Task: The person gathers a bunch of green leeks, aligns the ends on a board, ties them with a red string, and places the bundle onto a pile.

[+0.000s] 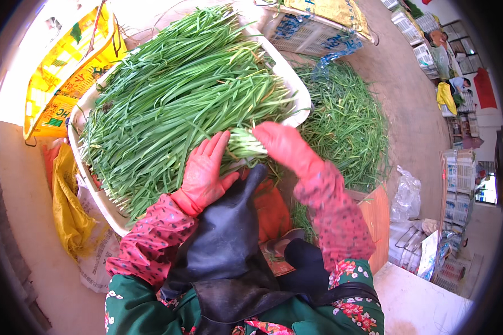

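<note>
A white plastic tub (302, 97) before me is heaped with long green garlic chives (180, 90), pale stem ends mostly to the right. My left hand (205, 171), in a red rubber glove, lies over the leaves at the near edge, fingers straight and thumb apart. My right hand (284, 145), gloved alike and slightly blurred, has its fingers curled at the pale stem ends (245, 143) of a near bunch. Whether those fingers grip any stems is hidden. A black apron (222, 238) covers my lap just below the tub.
Loose green trimmings (343, 125) lie on the floor right of the tub. A yellow plastic crate (67, 92) stands at left, a white crate (306, 33) behind. Yellow sacking (69, 205) lies at lower left; clear plastic (405, 194) lies at right. A person (459, 83) is far right.
</note>
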A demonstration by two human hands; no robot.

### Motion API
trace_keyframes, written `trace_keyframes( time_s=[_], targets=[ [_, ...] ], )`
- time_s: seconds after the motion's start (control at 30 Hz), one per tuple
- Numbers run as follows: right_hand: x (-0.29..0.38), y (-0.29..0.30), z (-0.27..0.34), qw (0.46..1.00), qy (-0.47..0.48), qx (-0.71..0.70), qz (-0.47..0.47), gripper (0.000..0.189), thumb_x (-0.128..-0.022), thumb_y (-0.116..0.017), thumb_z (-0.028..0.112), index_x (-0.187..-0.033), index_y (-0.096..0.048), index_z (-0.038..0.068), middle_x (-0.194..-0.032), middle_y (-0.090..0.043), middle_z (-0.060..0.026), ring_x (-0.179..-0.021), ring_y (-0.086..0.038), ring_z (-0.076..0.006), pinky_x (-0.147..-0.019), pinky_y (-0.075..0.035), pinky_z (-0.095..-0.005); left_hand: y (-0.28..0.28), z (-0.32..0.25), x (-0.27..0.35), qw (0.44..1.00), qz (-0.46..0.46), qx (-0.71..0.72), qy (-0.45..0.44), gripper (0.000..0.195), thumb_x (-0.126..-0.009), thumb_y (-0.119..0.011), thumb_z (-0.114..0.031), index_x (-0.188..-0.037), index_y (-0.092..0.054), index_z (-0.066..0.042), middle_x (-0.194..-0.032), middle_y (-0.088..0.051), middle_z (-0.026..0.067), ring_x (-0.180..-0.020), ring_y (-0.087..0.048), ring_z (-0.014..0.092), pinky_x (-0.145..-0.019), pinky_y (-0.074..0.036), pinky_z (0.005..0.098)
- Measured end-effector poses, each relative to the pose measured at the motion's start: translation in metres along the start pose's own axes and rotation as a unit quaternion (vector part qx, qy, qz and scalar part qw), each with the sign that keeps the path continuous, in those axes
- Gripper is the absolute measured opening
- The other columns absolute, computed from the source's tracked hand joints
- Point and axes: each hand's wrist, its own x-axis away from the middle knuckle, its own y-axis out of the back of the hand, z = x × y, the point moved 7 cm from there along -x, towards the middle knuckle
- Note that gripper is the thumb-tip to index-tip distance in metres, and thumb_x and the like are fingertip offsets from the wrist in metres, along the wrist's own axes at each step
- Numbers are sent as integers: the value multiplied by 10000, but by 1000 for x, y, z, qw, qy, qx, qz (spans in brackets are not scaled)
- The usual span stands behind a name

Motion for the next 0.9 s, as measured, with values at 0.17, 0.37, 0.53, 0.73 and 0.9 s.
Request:
trace_keyframes(
  time_s=[0.17, 0.37, 0.53, 0.73, 0.9],
  targets=[
    [70, -23, 42, 993, -32, -24, -109, 268, -877, -600, 275, -981, -611, 28, -787, -647, -201, -745, -637, -383, -629, -509, -440, -11, 3, -10, 994, 90, -62, -19, 956, -548, -771, -252, -1369, -347, -9, -1168, -541, 161, -1073, -510, 341, -897, -408, 432],
    [74, -20, 29, 970, -47, -228, -64, 506, -886, -613, 369, -1234, -527, 11, -977, -653, -197, -846, -659, -263, -763, -511, -337, -36, 29, -28, 984, 164, 66, 12, 478, -668, -767, -266, -1062, -620, -40, -924, -658, 157, -872, -626, 339, -799, -493, 405],
    [88, 33, -6, 903, -149, -379, -134, 560, -912, -574, 398, -1300, -465, 10, -1110, -622, -129, -900, -623, -164, -789, -497, -301, -4, 60, -48, 847, 90, 480, 213, 404, -719, -766, -138, -1071, -625, 2, -924, -681, 91, -802, -641, 145, -762, -517, 288],
    [69, -4, 18, 913, -127, -369, -120, 538, -877, -652, 277, -1307, -458, 17, -1134, -610, -142, -987, -605, -179, -850, -477, -299, 12, 56, -56, 723, 161, 589, 324, 317, -782, -656, -112, -1075, -609, -1, -878, -667, 93, -725, -649, 175, -681, -535, 295],
    [14, -26, 60, 918, 8, -363, -162, 872, -743, -791, 309, -1380, -308, -41, -1184, -570, -156, -1070, -557, -192, -907, -445, -275, -1, 32, -47, 906, 65, 405, 105, 390, -781, -705, -172, -1111, -612, 14, -930, -684, 106, -773, -659, 209, -756, -525, 339]
  ],
)
